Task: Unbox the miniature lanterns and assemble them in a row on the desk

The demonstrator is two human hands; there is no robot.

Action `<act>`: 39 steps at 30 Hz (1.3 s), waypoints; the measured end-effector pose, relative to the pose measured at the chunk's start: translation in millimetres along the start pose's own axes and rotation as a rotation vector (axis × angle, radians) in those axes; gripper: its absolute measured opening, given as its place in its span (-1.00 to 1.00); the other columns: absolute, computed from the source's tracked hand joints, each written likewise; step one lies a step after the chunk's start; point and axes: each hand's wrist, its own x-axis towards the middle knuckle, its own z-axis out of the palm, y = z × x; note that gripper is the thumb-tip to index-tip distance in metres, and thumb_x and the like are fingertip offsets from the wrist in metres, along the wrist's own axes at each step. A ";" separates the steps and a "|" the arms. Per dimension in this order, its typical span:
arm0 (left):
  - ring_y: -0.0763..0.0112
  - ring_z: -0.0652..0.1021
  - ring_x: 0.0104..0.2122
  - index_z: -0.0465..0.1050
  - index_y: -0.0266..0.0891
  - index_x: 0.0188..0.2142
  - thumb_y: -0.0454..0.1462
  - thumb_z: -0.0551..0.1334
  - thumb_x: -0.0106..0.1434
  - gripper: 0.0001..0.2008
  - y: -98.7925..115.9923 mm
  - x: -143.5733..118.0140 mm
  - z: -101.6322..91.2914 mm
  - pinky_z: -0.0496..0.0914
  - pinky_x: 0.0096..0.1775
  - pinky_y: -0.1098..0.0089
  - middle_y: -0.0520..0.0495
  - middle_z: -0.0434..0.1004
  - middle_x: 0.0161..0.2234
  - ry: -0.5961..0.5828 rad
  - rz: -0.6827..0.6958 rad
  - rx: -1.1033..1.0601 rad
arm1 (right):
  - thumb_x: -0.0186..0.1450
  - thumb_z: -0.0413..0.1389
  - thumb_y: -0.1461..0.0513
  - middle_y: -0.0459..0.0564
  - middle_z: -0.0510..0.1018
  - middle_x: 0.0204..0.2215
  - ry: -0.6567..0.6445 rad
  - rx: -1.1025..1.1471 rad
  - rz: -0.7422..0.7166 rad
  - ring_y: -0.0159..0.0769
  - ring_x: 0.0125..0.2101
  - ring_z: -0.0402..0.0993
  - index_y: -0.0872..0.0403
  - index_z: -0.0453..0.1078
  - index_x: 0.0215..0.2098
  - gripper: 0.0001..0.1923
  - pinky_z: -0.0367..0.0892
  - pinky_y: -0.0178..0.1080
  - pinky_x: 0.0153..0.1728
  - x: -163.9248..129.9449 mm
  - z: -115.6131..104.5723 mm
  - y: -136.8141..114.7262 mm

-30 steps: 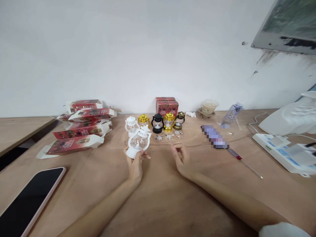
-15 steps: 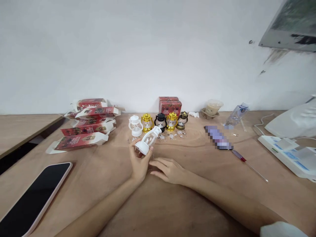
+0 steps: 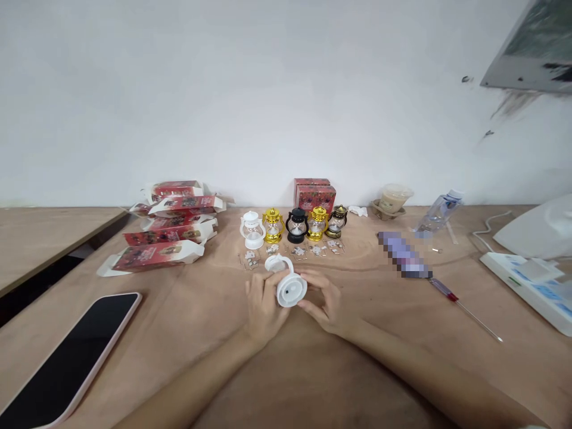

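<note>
Near left, a pink-edged smartphone (image 3: 74,357) lies on the wooden surface (image 3: 179,345). Above the surface, my left hand (image 3: 264,305) grips the white miniature lantern (image 3: 289,283), tilted, round base (image 3: 292,292) towards me; my right hand (image 3: 328,301) pinches the base's edge. Beyond: small loose parts (image 3: 318,251), five upright lanterns (image 3: 297,227), then red boxes (image 3: 315,198) by the wall (image 3: 268,89).
</note>
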 end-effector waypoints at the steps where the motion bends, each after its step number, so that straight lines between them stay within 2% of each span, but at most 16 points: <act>1: 0.28 0.39 -0.30 0.36 -0.18 -0.06 -0.16 0.18 0.22 -0.69 0.8 -0.5 0.0 0.24 -0.26 0.32 -0.11 0.33 -0.27 0.019 0.012 0.034 | 0.32 0.05 0.23 0.10 0.46 -0.06 0.018 0.004 0.021 -0.25 -0.05 0.46 -0.04 0.09 0.15 -0.56 0.49 -0.21 -0.17 -0.9 0.8 0.1; 4: 0.23 0.39 -0.19 0.38 -0.21 -0.11 -0.18 0.19 0.22 -0.74 2.3 0.9 0.1 0.21 -0.16 0.27 -0.18 0.28 -0.18 0.074 0.099 0.092 | 0.31 0.06 0.26 0.06 0.49 -0.12 0.112 -0.007 0.035 -0.27 -0.12 0.50 -0.06 0.13 0.07 -0.61 0.51 -0.24 -0.24 -3.5 3.2 0.5; 7: 0.21 0.42 -0.12 0.34 -0.24 -0.11 -0.24 0.15 0.22 -0.76 -0.1 5.8 -0.5 0.15 -0.10 0.22 -0.24 0.33 -0.11 0.067 0.225 0.083 | 0.28 0.09 0.30 0.04 0.44 -0.13 0.159 -0.051 -0.006 -0.29 -0.17 0.49 -0.07 0.23 -0.04 -0.70 0.50 -0.20 -0.22 -4.6 3.8 1.1; 11: 0.25 0.49 -0.11 0.30 -0.22 -0.08 -0.37 0.10 0.18 -0.71 -10.5 11.0 -4.3 0.12 -0.08 0.21 -0.20 0.48 -0.14 -0.039 0.336 0.011 | 0.28 0.08 0.33 0.03 0.41 -0.16 0.108 -0.162 -0.064 -0.32 -0.20 0.45 -0.03 0.34 -0.15 -0.81 0.47 -0.22 -0.24 -2.6 1.8 -0.2; 13: 0.27 0.51 -0.14 0.30 -0.24 -0.07 -0.38 0.10 0.17 -0.70 -18.7 11.2 -8.4 0.14 -0.09 0.23 -0.19 0.53 -0.20 -0.094 0.396 -0.010 | 0.28 0.08 0.34 0.01 0.43 -0.21 0.076 -0.199 -0.105 -0.32 -0.22 0.44 -0.02 0.37 -0.21 -0.84 0.45 -0.24 -0.26 0.1 2.5 -2.4; 16: 0.28 0.54 -0.21 0.34 -0.22 -0.10 -0.34 0.13 0.18 -0.73 -34.4 9.7 -16.9 0.16 -0.13 0.26 -0.13 0.56 -0.29 -0.092 0.469 0.037 | 0.29 0.07 0.35 -0.01 0.46 -0.28 0.045 -0.216 -0.133 -0.35 -0.28 0.43 0.01 0.37 -0.26 -0.88 0.42 -0.27 -0.29 6.2 11.7 -5.2; 18: 0.30 0.54 -0.23 0.35 -0.19 -0.11 -0.32 0.15 0.18 -0.74 -45.3 8.9 -23.0 0.16 -0.14 0.26 -0.10 0.57 -0.31 -0.075 0.468 0.088 | 0.31 0.04 0.34 0.00 0.47 -0.29 0.048 -0.216 -0.113 -0.36 -0.30 0.43 0.04 0.35 -0.27 -0.90 0.42 -0.28 -0.29 11.4 24.3 -4.9; 24: 0.31 0.54 -0.27 0.34 -0.20 -0.12 -0.32 0.18 0.18 -0.75 -63.9 10.2 -32.7 0.15 -0.19 0.27 -0.13 0.55 -0.26 -0.038 0.326 0.155 | 0.37 -0.10 0.31 0.04 0.42 -0.24 0.113 -0.139 0.006 -0.31 -0.22 0.43 0.05 0.26 -0.25 -0.88 0.41 -0.22 -0.22 26.3 65.9 4.6; 27: 0.29 0.53 -0.25 0.32 -0.19 -0.11 -0.26 0.20 0.19 -0.75 -71.5 9.5 -30.4 0.17 -0.19 0.26 -0.13 0.53 -0.23 -0.048 0.243 0.158 | 0.37 -0.13 0.31 0.04 0.39 -0.24 0.148 -0.128 0.045 -0.30 -0.21 0.40 0.04 0.24 -0.25 -0.87 0.38 -0.20 -0.22 28.0 70.7 7.6; 29: 0.24 0.51 -0.23 0.30 -0.21 -0.10 -0.22 0.22 0.18 -0.71 -81.2 8.2 -27.9 0.18 -0.19 0.24 -0.16 0.52 -0.21 -0.029 0.138 0.190 | 0.37 -0.14 0.30 0.02 0.37 -0.29 0.148 -0.127 0.079 -0.30 -0.26 0.39 0.04 0.22 -0.27 -0.87 0.36 -0.22 -0.27 27.0 68.1 7.9; 32: 0.15 0.49 -0.20 0.29 -0.25 -0.11 -0.19 0.24 0.14 -0.66 -99.5 6.6 -25.5 0.20 -0.20 0.21 -0.19 0.50 -0.20 0.033 -0.058 0.206 | 0.36 -0.10 0.29 -0.04 0.37 -0.40 0.013 -0.131 0.146 -0.33 -0.38 0.36 0.04 0.22 -0.32 -0.88 0.31 -0.27 -0.37 24.9 62.3 5.8; 35: 0.15 0.48 -0.20 0.28 -0.25 -0.13 -0.22 0.23 0.10 -0.67 -112.3 6.2 -25.4 0.27 -0.20 0.18 -0.16 0.46 -0.21 0.062 -0.295 0.090 | 0.32 -0.05 0.29 -0.07 0.37 -0.46 -0.126 -0.165 0.207 -0.35 -0.48 0.33 0.05 0.25 -0.35 -0.91 0.26 -0.29 -0.44 23.8 59.3 2.3; 37: 0.19 0.47 -0.20 0.25 -0.25 -0.12 -0.24 0.22 0.09 -0.65 -115.6 6.1 -25.7 0.32 -0.19 0.18 -0.14 0.43 -0.21 0.091 -0.381 0.034 | 0.28 -0.02 0.30 -0.07 0.38 -0.47 -0.164 -0.183 0.232 -0.36 -0.50 0.32 0.06 0.27 -0.38 -0.91 0.24 -0.30 -0.46 23.4 58.5 0.4; 39: 0.20 0.46 -0.19 0.23 -0.25 -0.09 -0.24 0.21 0.08 -0.61 -116.4 5.9 -25.5 0.34 -0.16 0.18 -0.14 0.40 -0.19 0.130 -0.411 0.000 | 0.24 -0.01 0.33 -0.07 0.38 -0.46 -0.194 -0.195 0.231 -0.36 -0.50 0.31 0.06 0.29 -0.41 -0.90 0.23 -0.31 -0.47 23.0 57.7 -0.4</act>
